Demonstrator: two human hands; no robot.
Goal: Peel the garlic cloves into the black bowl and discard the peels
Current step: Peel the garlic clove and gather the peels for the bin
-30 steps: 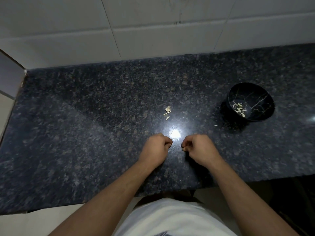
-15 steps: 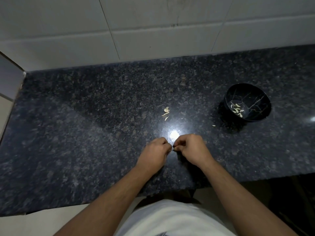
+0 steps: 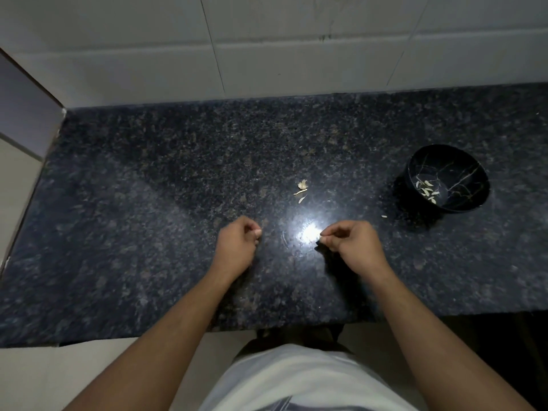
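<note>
A dark speckled granite counter (image 3: 148,203) runs along a wall of pale tiles (image 3: 296,54), and a bright lamp glare sits on the polished stone between the two hands. Nearest the front edge, the left hand (image 3: 235,247) hangs just above the stone with its fingers curled and its fingertips drawn together; whether they pinch a scrap of peel is too small to tell. The right hand (image 3: 353,243) is likewise curled, thumb and forefinger closed at the tip as if on something small, perhaps a garlic clove or a bit of skin, but nothing can be made out there for certain. The hands are apart, either side of the glare.

Beyond them, toward the wall, a few pale peel scraps (image 3: 302,189) lie on the stone, nearer the left hand's line. One stray sliver (image 3: 384,216) lies beside the black bowl (image 3: 415,170).

The bowl stands to the right of and beyond the right hand, well apart from the left, and holds several pale peeled cloves (image 3: 427,189) at its bottom. By my judgement the right hand is the one placed for a drop into it, reaching forward and rightward; the scraps would then remain for gathering.

No writing or brand shows anywhere.
</note>
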